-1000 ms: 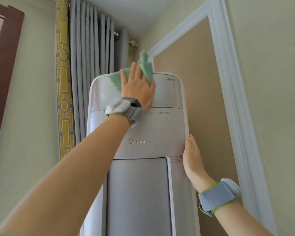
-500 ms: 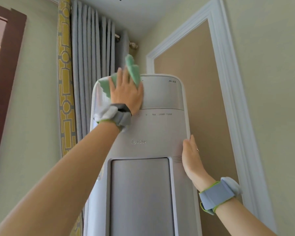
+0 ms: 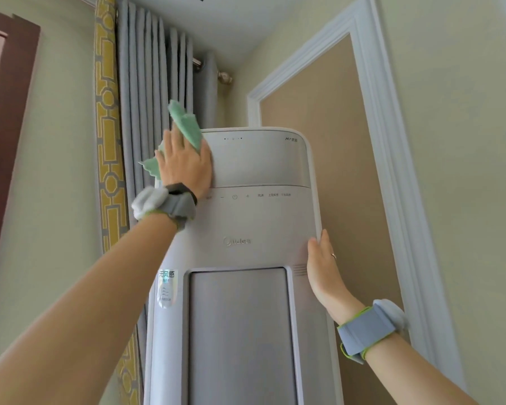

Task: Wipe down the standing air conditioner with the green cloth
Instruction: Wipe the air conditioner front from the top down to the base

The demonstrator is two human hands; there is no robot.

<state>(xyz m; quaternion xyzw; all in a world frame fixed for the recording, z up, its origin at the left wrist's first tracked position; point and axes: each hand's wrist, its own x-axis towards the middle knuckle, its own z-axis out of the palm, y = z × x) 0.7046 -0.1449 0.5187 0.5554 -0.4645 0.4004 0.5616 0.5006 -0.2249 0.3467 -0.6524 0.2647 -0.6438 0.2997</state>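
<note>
The tall white standing air conditioner (image 3: 254, 223) fills the middle of the head view. My left hand (image 3: 184, 166) presses the green cloth (image 3: 187, 127) flat against the unit's top left corner, with cloth sticking out above the fingers and to the left. My right hand (image 3: 323, 267) lies with fingers together along the unit's right edge, about level with the brand logo, holding nothing.
Grey curtains (image 3: 149, 92) with a yellow patterned border (image 3: 108, 141) hang just left of and behind the unit. A white door frame (image 3: 392, 171) and tan panel stand close on the right. A dark wooden frame (image 3: 9, 112) is at the far left.
My left hand has slid the green cloth leftward across the top panel to its left corner. The right hand has stayed on the right edge.
</note>
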